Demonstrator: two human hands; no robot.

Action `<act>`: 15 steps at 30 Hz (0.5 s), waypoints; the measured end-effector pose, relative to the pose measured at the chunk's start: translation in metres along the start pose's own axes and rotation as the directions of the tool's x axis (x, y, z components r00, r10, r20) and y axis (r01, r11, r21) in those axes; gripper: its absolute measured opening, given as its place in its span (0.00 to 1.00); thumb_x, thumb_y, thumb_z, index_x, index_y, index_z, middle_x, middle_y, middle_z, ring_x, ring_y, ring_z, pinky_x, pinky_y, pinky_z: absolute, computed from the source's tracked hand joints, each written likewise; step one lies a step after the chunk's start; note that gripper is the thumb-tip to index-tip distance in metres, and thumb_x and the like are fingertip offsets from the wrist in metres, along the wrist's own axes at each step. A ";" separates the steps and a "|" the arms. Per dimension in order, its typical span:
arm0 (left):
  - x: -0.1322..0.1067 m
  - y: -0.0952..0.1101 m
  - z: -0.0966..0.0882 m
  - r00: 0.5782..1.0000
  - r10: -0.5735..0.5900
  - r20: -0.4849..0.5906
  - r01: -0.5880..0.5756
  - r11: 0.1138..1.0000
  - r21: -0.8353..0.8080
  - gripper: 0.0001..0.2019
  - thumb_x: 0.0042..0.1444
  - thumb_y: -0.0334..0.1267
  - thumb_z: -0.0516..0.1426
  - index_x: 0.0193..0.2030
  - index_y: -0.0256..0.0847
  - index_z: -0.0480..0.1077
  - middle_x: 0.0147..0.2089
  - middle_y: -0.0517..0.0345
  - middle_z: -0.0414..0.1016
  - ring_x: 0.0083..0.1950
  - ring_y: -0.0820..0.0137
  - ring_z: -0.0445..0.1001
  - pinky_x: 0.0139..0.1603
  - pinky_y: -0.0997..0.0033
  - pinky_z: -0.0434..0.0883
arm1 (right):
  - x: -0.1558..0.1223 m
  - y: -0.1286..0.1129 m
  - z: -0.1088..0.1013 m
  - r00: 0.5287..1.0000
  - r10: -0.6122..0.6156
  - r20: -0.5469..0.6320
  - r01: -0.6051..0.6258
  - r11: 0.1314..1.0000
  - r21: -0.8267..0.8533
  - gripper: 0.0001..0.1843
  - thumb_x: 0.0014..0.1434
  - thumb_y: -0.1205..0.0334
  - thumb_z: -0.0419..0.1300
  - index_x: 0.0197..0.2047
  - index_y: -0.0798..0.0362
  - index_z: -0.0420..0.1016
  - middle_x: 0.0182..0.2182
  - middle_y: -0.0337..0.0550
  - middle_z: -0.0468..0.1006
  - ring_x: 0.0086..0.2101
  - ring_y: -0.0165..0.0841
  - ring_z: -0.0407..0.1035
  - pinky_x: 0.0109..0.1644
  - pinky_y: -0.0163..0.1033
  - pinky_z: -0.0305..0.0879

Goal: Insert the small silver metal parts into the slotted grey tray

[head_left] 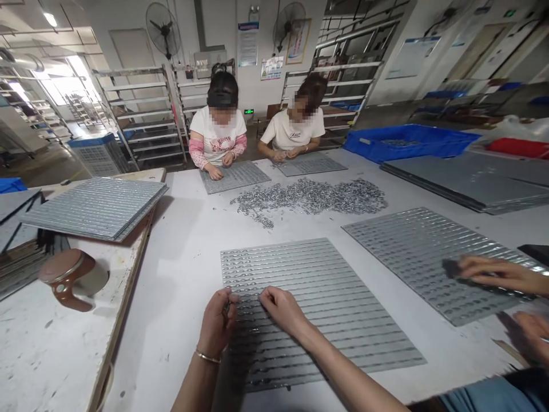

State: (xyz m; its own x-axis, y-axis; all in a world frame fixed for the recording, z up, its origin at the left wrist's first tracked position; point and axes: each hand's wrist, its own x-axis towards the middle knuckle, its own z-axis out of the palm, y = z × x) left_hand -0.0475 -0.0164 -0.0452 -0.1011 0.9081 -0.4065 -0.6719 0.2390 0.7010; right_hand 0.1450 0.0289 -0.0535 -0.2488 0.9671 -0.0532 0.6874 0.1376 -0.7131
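At the near edge of the white desk (pixel 189 257) lies a grey ribbed metal tray (pixel 326 297). It is flat and rectangular, and its long parallel grooves are lined with rows of small shiny pieces. The left hand (pixel 218 323) rests at the tray's left edge with its grip clenched; what it holds is hidden. The right hand (pixel 281 309) touches a groove just beside it with bent fingertips, and I cannot tell whether its grip pinches a piece. Beyond the tray sits a heap of small silvery metal pieces (pixel 309 197). To the right, a co-worker's hand (pixel 493 274) lies on a second ribbed tray (pixel 429 252).
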 end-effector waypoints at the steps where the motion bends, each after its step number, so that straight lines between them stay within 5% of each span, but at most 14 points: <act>1: -0.002 -0.002 -0.001 1.000 0.003 0.002 -0.003 1.000 0.022 0.22 0.47 0.47 0.71 0.40 0.37 0.70 0.31 0.61 0.74 0.19 0.83 0.55 0.15 0.84 0.50 | 0.001 -0.001 0.003 1.000 0.001 -0.008 -0.001 1.000 -0.028 0.16 0.64 0.61 0.51 0.26 0.51 0.71 0.25 0.40 0.78 0.28 0.33 0.70 0.35 0.36 0.58; 9: -0.010 0.001 0.001 0.999 -0.033 0.030 0.030 0.997 0.074 0.26 0.42 0.53 0.74 0.36 0.35 0.72 0.30 0.62 0.73 0.20 0.85 0.54 0.17 0.83 0.49 | 0.002 -0.002 0.015 0.997 0.081 -0.011 -0.082 0.971 -0.227 0.11 0.65 0.65 0.55 0.29 0.51 0.69 0.30 0.42 0.80 0.32 0.34 0.72 0.35 0.35 0.56; 15: -0.017 -0.003 0.007 0.994 -0.060 0.096 0.041 0.981 0.191 0.31 0.51 0.65 0.64 0.44 0.35 0.76 0.27 0.58 0.75 0.18 0.81 0.57 0.17 0.78 0.49 | -0.011 -0.010 0.000 0.992 0.043 -0.119 -0.044 0.999 -0.009 0.09 0.66 0.57 0.57 0.35 0.50 0.67 0.22 0.34 0.71 0.25 0.32 0.67 0.32 0.35 0.59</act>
State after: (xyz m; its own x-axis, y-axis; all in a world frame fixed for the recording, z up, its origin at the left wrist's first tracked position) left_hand -0.0384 -0.0301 -0.0367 0.0102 0.9207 -0.3902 -0.5231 0.3375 0.7826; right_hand 0.1408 0.0167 -0.0454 -0.1362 0.9907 -0.0005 0.7037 0.0964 -0.7039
